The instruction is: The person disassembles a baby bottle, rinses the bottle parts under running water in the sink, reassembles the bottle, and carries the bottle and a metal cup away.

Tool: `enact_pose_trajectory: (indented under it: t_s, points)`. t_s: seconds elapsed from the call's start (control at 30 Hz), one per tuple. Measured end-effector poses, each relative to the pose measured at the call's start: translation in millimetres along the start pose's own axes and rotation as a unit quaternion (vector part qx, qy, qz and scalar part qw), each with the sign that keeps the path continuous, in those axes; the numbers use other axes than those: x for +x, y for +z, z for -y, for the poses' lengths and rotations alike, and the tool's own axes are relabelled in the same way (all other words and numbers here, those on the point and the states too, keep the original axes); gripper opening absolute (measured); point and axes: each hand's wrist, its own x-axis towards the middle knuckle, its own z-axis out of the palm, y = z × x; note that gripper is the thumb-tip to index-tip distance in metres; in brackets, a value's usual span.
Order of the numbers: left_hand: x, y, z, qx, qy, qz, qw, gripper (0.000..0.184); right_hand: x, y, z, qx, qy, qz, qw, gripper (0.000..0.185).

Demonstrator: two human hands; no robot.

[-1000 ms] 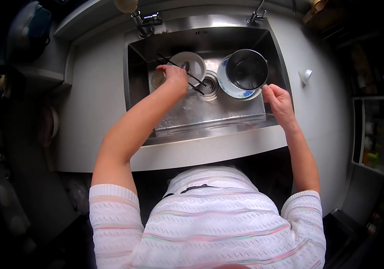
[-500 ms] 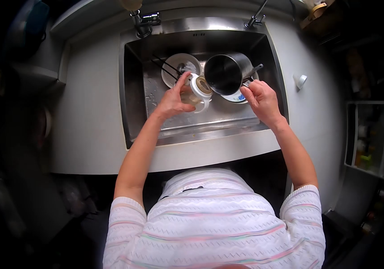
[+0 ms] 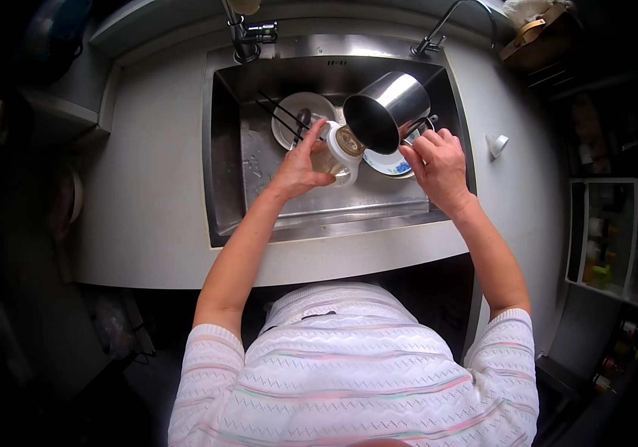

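Note:
My left hand (image 3: pixel 302 167) is wrapped round a clear bottle (image 3: pixel 337 167) with a wide white collar and a brownish mouth. It holds the bottle over the sink, tilted to the right. My right hand (image 3: pixel 440 165) grips the handle of a shiny metal pot (image 3: pixel 402 104). The pot is tipped to the left, its rim right by the bottle's mouth. Whether liquid runs between them I cannot make out. Below lies a white bowl (image 3: pixel 283 136) with dark chopsticks (image 3: pixel 280 113) and a spoon (image 3: pixel 303 117). Partly hidden under the pot is a plate with blue flowers (image 3: pixel 391 164).
The steel sink (image 3: pixel 319 232) is set into a pale counter (image 3: pixel 148 186). A faucet (image 3: pixel 248 37) rises at the back left, a thinner tap (image 3: pixel 429 43) at the back right. A small white funnel-shaped piece (image 3: pixel 496 144) lies on the right counter.
The pot has tipped further left and down, bringing its rim to the bottle's mouth. My right wrist has turned with it. The view has shifted slightly.

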Motion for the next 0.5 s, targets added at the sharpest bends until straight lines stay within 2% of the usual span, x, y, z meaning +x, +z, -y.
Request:
enact_pose_trajectory:
  t_s: [0.1, 0.2, 0.23, 0.3, 0.4, 0.43, 0.5]
  points:
    - [1, 1, -2, -0.013, 0.006, 0.005, 1.0, 0.108, 1, 2, 0, 0.015, 0.006, -0.014, 1.0, 0.025]
    - [3, 5, -4, -0.03, 0.001, 0.007, 1.0, 0.108, -3, 5, -4, 0.12, 0.082, 0.0, 0.989, 0.028]
    - [2, 6, -3, -0.044, 0.003, 0.005, 0.999, 0.108, -8, 9, -9, 0.235, 0.157, 0.017, 0.959, 0.03]
    - [1, 7, 2, -0.071, 0.006, 0.001, 0.997, 0.108, -20, 20, -21, 0.45, 0.295, 0.05, 0.841, 0.035]
    - [-4, -1, 7, -0.192, 0.007, -0.036, 0.981, 0.109, -35, 19, -27, 0.58, 0.339, 0.035, 0.74, 0.038]
    - [-4, -7, 10, -0.124, -0.017, -0.044, 0.991, 0.11, -43, 22, -30, 0.597, 0.35, 0.033, 0.721, 0.037]
    - [-7, -10, 7, -0.151, 0.019, -0.052, 0.987, 0.11, -61, 22, -39, 0.632, 0.35, 0.027, 0.691, 0.034]
